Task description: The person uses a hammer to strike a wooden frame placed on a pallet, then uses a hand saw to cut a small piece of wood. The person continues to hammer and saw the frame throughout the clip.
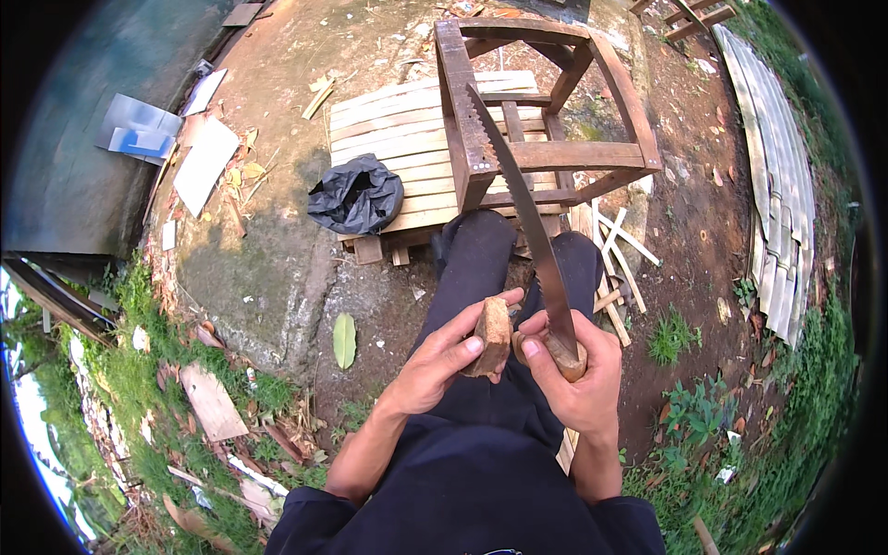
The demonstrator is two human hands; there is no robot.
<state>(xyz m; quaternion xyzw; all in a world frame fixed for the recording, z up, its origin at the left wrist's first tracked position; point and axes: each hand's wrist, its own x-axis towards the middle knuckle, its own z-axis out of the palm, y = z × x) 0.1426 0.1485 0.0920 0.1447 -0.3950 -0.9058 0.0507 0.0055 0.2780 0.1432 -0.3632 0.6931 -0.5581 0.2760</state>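
In my left hand (pixel 435 365) I grip a short block of wood (pixel 491 338), its rough cut end facing up, thumb on its near side. My right hand (pixel 583 375) is wrapped round the wooden handle (pixel 564 359) of a handsaw (pixel 529 217). The dark, curved, toothed blade points up and away from me, passing in front of a brown wooden frame (pixel 573 157). Both hands are close together above my lap, the block just left of the saw handle. Part of the handle is hidden by my right fingers.
Beyond my knees lies a slatted wooden pallet (pixel 388 116), with the frame resting on it and a crumpled black plastic bag (pixel 356 196) at its left. Thin wood strips (pixel 622 245) lie on the ground to the right. Corrugated sheets (pixel 772 194) stand at far right.
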